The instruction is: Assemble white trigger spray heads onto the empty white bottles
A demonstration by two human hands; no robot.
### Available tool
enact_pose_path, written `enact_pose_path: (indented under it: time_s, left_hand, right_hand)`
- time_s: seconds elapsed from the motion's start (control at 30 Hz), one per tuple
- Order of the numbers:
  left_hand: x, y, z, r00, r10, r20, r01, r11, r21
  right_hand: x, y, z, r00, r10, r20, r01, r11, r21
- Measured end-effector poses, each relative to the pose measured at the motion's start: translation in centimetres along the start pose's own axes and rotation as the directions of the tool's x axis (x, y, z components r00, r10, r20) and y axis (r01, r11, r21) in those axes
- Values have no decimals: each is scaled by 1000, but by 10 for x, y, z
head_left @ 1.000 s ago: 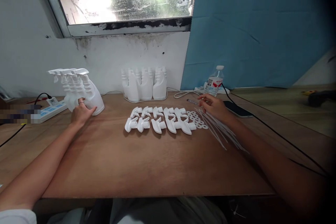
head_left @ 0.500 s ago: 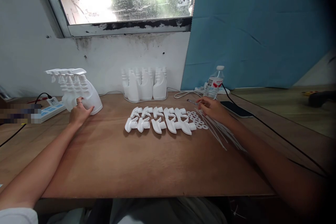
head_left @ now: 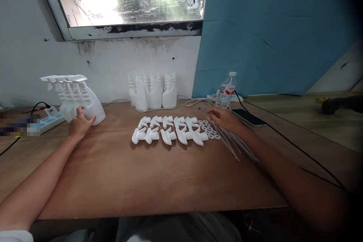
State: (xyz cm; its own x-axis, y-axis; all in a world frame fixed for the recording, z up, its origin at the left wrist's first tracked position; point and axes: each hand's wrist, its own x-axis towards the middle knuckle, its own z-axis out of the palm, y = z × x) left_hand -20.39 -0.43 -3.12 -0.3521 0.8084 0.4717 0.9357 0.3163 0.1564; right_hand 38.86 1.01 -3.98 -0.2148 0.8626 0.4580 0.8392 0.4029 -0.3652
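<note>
At the left, a row of white spray bottles (head_left: 95, 103) with trigger heads on top stands close together. My left hand (head_left: 80, 124) is against the near side of their bodies, thumb spread to the right and fingers partly hidden. Over on the right, my right hand (head_left: 223, 118) has its fingers bent together at the upper ends of thin white tubes (head_left: 231, 147); its grip is partly hidden. Left of that hand lie small white rings (head_left: 210, 130) and two rows of white trigger spray heads (head_left: 167, 136). A small pen-like object (head_left: 202, 109) lies just beyond the fingertips.
Several white bottles without heads (head_left: 154, 96) stand at the wall, a cable around their base. A water bottle (head_left: 225, 96) and a phone (head_left: 249, 117) are behind my right hand. A power strip (head_left: 47, 123) lies at far left. A black cable (head_left: 295, 146) crosses the right side.
The view has turned slightly to the right, so everything appears shifted left. Both hands keep their places against the bottles and the tubes.
</note>
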Motion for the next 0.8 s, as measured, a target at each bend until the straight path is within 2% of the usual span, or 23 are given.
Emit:
enact_pose_path:
  time_s: [0.23, 0.37, 0.43, 0.5, 0.6, 0.7, 0.77, 0.8]
  left_hand:
    - [-5, 0, -6, 1000, -3, -22, 5, 996, 92]
    - [-10, 9, -13, 987, 40, -153, -17, 989, 148]
    - [-15, 23, -14, 979, 105, -174, -98, 994, 48]
    - [-25, 43, -12, 963, 236, -128, -248, 965, -83]
    - [-49, 78, -6, 878, 476, -40, -472, 851, -230]
    - [-77, 108, -4, 726, 688, -4, -646, 679, -348]
    - [-90, 118, -5, 620, 785, -5, -724, 570, -388]
    - [-94, 121, -5, 581, 814, -3, -749, 533, -395]
  right_hand:
    - [-2, -1, -6, 994, -42, 98, 50, 996, -73]
    - [-1, -1, -6, 989, -65, 134, 76, 994, -79]
    - [-1, -1, -5, 986, -73, 148, 85, 993, -77]
    - [-1, -1, -4, 984, -73, 165, 87, 993, -76]
    - [-1, 0, -5, 975, -56, 214, 74, 994, -77]
    - [-2, 2, -9, 953, -43, 300, 68, 995, -73]
    - [-3, 3, -13, 926, -48, 374, 72, 996, -53]
    - [-3, 4, -14, 910, -54, 411, 76, 996, -37]
